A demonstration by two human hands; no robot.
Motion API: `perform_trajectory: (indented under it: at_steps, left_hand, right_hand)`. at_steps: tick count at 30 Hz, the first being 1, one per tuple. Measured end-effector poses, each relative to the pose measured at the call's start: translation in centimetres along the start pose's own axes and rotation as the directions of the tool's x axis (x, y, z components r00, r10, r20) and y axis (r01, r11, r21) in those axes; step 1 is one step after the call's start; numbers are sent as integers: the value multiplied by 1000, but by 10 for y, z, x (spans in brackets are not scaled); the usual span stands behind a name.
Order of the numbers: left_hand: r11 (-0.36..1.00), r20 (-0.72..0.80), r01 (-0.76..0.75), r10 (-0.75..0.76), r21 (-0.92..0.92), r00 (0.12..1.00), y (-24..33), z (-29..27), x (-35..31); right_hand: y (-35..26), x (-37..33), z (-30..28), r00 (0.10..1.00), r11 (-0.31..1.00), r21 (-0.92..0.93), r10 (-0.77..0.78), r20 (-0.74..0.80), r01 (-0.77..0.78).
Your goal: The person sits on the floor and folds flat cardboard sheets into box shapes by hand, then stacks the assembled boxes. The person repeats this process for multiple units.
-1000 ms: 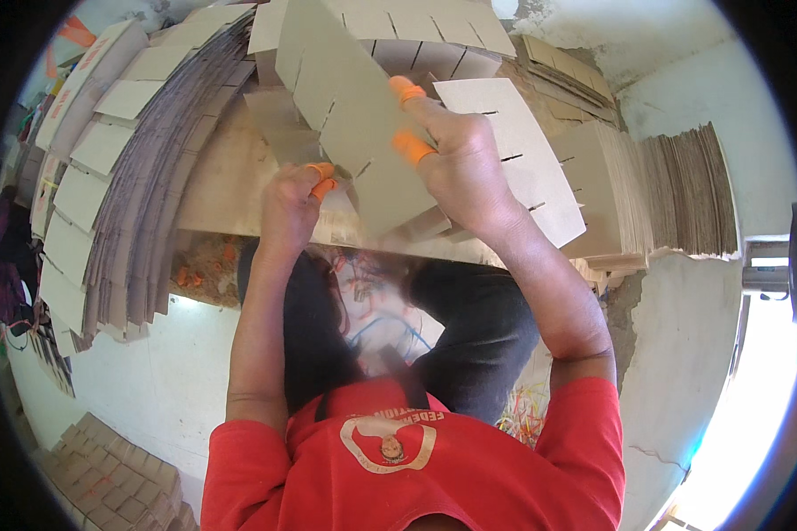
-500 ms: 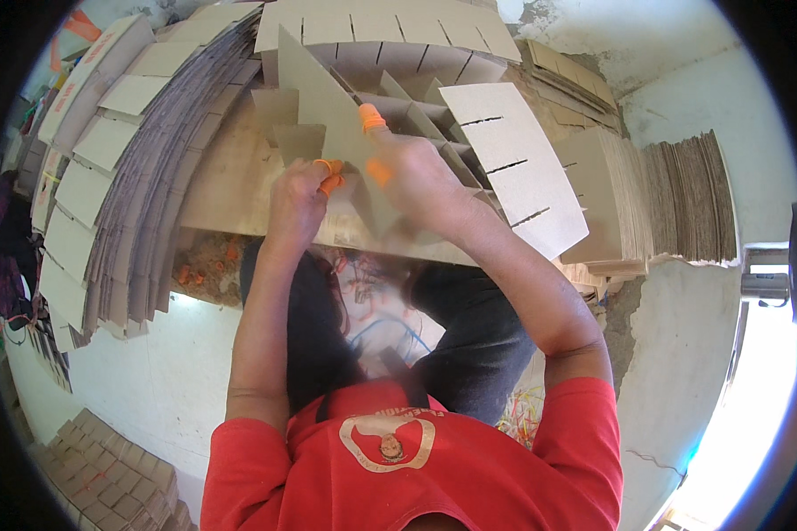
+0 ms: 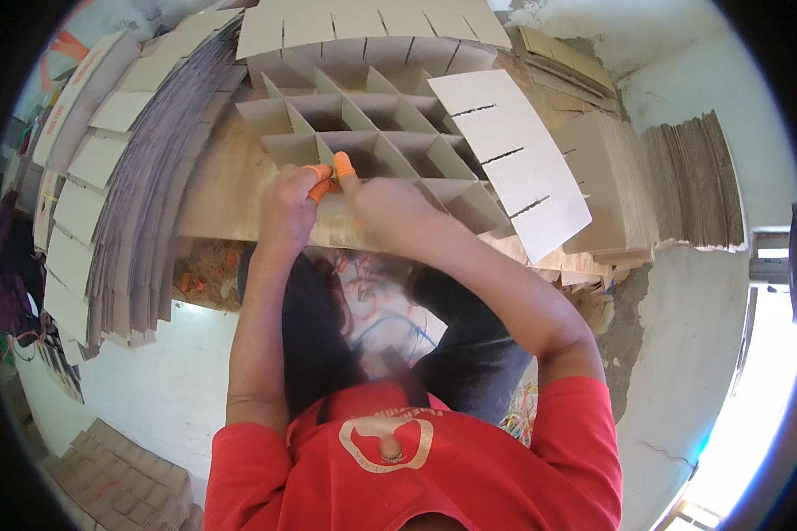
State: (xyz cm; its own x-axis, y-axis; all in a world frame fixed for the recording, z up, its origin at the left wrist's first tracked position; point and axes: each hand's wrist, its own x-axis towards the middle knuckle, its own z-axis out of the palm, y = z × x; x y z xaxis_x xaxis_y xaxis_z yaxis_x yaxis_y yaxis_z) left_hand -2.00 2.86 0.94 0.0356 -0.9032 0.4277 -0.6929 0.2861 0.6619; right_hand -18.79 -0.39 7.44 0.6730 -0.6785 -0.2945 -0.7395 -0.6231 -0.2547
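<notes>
Here, the cardboard grid (image 3: pixel 379 134) lies on the desk (image 3: pixel 226 186), long axis roughly left to right, beyond and rightward of the left hand (image 3: pixel 290 199), whose fingers pinch its near-left edge; the blurred right hand (image 3: pixel 390 208) is just beside, its grip impossible to tell.

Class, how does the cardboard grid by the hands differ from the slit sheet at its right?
The cardboard grid has crossed strips forming cells; the slit sheet forms none. The grid's strips stand on edge; the sheet shows its broad face. Both look like brownish cardboard.
</notes>
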Motion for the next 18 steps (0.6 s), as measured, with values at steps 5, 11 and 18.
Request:
perform_trajectory:
  at_steps: [5,11,18]
  left_hand:
    - [961,43,-179,174,213,984,19,-9,14]
    - [898,313,-275,167,342,935,14,3,60]
    - [859,523,-365,139,359,841,-11,26,94]
  right_hand:
    - [40,6,-23,811,997,21,78,-579,-80]
    - [86,7,-20,960,958,275,2,-281,78]
    - [183,-68,-45,605,858,-200,151,-782,-473]
